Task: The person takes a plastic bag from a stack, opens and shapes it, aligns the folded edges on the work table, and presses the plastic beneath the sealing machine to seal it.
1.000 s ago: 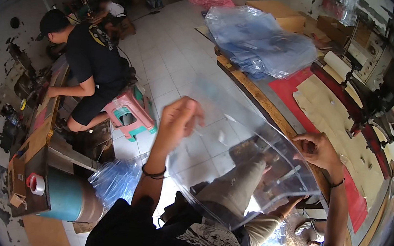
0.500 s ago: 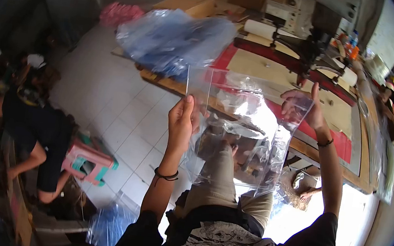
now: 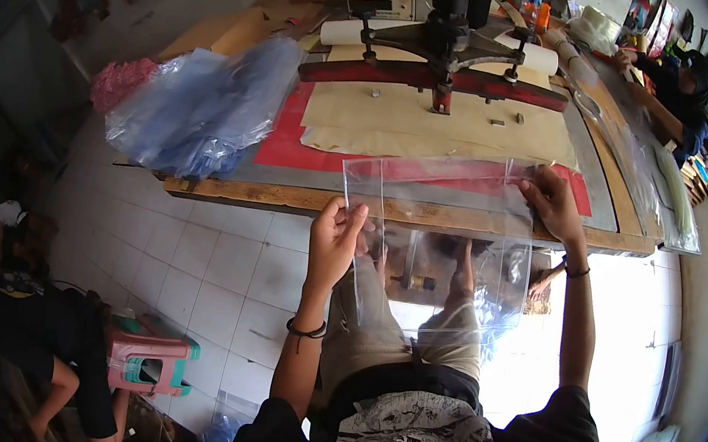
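A clear plastic sheet with seam-like lines (image 3: 450, 233) hangs upright between my hands, above my lap, and I see my legs through it. My left hand (image 3: 336, 241) pinches its left edge between thumb and fingers. At the upper right corner my right hand (image 3: 553, 206) grips the sheet, fingers closed on it. Behind the sheet is a worktable with a wooden front edge (image 3: 286, 199). A press with a red bar (image 3: 372, 76) stands over a tan sheet (image 3: 384, 123) and a red mat (image 3: 278, 152) on that table.
Bluish clear plastic sheets (image 3: 209, 106) lie piled at the table's left, beside a pink bundle (image 3: 121, 85). One person (image 3: 46, 351) sits low at left near a pink and green stool (image 3: 151, 360). Another person (image 3: 678, 97) works at far right.
My view has turned, bringing the press toward the middle. My right hand, with fingers spread before, is now closed on the sheet's upper right corner. The left hand keeps its hold.
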The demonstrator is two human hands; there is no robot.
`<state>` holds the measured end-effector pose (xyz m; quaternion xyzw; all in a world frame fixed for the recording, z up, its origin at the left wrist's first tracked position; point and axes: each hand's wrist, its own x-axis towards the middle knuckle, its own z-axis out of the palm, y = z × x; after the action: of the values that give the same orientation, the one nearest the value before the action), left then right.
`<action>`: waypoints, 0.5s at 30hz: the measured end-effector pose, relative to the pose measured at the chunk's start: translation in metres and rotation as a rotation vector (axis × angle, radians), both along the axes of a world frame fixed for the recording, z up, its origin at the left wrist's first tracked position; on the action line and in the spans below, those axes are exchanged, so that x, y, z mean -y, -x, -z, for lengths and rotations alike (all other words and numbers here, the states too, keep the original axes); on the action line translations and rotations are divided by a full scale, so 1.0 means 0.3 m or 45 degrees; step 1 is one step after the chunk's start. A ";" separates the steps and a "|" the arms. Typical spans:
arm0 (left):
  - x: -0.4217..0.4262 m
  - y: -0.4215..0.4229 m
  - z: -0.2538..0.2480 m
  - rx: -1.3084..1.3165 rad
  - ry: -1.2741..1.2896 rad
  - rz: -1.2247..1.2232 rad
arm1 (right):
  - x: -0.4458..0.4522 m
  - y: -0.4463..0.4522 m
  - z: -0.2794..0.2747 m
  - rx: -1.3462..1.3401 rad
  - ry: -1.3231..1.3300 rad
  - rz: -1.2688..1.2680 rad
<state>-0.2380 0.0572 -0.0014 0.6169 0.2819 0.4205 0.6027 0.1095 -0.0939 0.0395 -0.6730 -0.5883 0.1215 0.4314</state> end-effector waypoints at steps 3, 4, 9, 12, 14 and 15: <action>0.014 0.004 -0.011 -0.005 -0.011 -0.071 | 0.007 0.045 -0.012 -0.129 0.022 0.085; 0.018 -0.003 -0.022 0.012 -0.022 -0.092 | 0.009 0.040 -0.008 -0.170 0.014 0.117; -0.042 -0.023 -0.112 -0.036 -0.192 -0.029 | 0.000 0.034 0.008 -0.319 -0.031 0.229; -0.114 -0.072 -0.173 -0.052 -0.298 0.046 | 0.012 0.045 -0.004 -0.229 -0.027 0.261; -0.196 -0.097 -0.153 -0.046 -0.312 0.172 | 0.015 0.046 -0.011 -0.175 0.000 0.284; -0.210 -0.119 -0.140 -0.050 -0.272 0.155 | 0.019 0.047 -0.010 -0.151 0.018 0.298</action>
<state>-0.2022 0.1203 0.0406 0.7017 0.2091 0.3987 0.5523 0.0953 -0.0995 0.0425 -0.7318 -0.4783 0.1139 0.4718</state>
